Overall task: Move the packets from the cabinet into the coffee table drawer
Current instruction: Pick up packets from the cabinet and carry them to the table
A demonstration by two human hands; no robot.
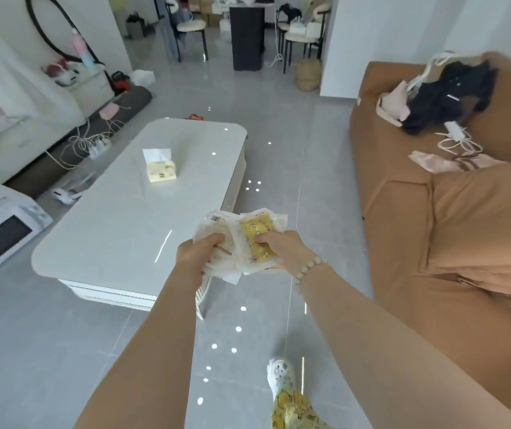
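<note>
the packets (242, 243) sit mid-frame, above the floor (279, 168) beside the near corner of the counter (130, 212); the left hand (198, 252) curls its fingers (214, 239) round the pale ones, the right hand (282, 249) pinches the yellow one, likely to steady a loose stack while carrying it there

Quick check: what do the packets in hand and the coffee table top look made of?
The packets: probably thin clear plastic film, glossy; edges crinkle and a yellow printed insert shows through one. The coffee table top: hard, polished white surface, perhaps glass or glazed stone; it mirrors lights as sharp spots and a streak.
</note>
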